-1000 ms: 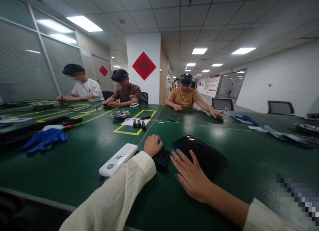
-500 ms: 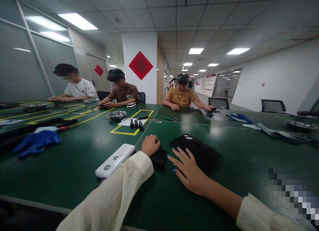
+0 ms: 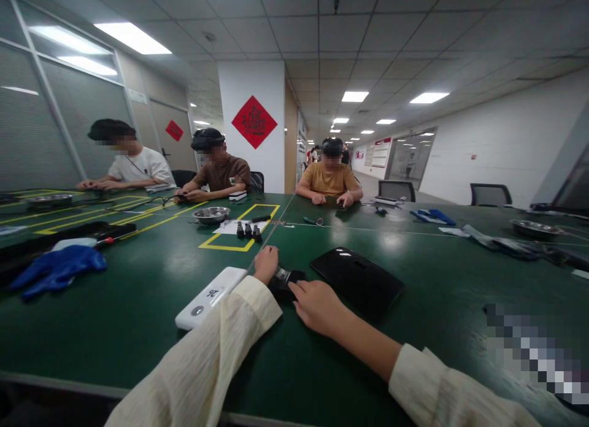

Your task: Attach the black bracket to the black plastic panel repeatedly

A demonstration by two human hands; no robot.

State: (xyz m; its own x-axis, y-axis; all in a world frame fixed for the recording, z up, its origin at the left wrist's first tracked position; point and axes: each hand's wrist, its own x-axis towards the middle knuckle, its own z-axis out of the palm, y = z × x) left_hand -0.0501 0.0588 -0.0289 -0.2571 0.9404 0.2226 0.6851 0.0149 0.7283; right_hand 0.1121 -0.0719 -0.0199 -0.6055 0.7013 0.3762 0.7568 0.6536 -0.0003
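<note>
A small black blocky part with a shiny metal piece (image 3: 281,278) lies between my hands on the green table. My left hand (image 3: 267,264) is closed on its left end, the fingertips partly hidden. From the right, my right hand (image 3: 317,304) grips the part's right end with fingers bent together. Just beyond my right hand rests a glossy black curved panel (image 3: 359,278) with a small slot, touched by neither hand. Beside my left sleeve lies a white power-bank-like device (image 3: 211,297) marked 26.
Several short black cylindrical pieces (image 3: 248,232) stand by a yellow-taped rectangle, near a metal bowl (image 3: 211,215). Blue gloves (image 3: 62,269) lie at left. A co-worker in an orange shirt (image 3: 332,178) sits opposite; two others sit at far left. Another bowl (image 3: 536,229) is at right.
My right hand has moved left from the glossy panel onto the small black part and closed. A metal piece now shows on it. The co-worker opposite has drawn an outstretched arm back in.
</note>
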